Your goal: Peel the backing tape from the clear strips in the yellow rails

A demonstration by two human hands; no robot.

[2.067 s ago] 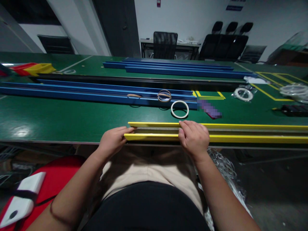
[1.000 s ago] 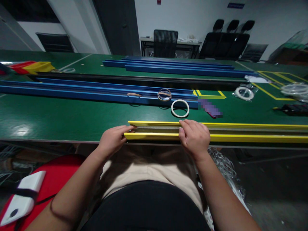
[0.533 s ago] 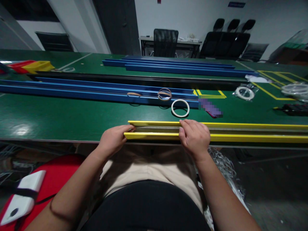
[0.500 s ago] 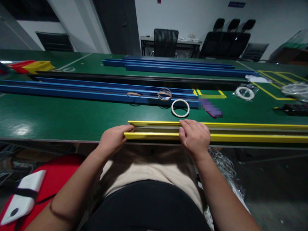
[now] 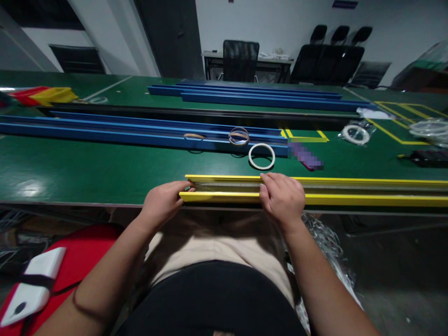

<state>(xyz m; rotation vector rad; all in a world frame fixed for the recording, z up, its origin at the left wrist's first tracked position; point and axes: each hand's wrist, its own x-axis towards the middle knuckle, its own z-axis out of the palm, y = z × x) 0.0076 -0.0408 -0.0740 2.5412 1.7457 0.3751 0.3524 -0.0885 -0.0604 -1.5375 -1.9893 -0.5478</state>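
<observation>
A long yellow U-shaped channel (image 5: 224,196) lies along the front edge of the green table, its open side up and its right part running out of view. At its left end, my left hand (image 5: 164,200) is closed on the near wall, with fingertips reaching into the open end. Something thin and pale shows inside by those fingertips, too small to name. My right hand (image 5: 283,198) lies across the channel farther right, fingers curled over the far wall and thumb at the near one. A white tape ring (image 5: 262,156) lies just beyond.
Blue channels (image 5: 140,137) and a black channel (image 5: 210,114) stretch across the table (image 5: 87,172). Two thin brown rings (image 5: 239,136) lie by the nearest blue ones. A blurred-out purple object (image 5: 305,155) and a plastic-wrapped roll (image 5: 356,135) are to the right. Red chair at lower left.
Both hands keep their places on the yellow channel, with at most a slight shift of the left fingertips. The whole view has moved by a few pixels.
</observation>
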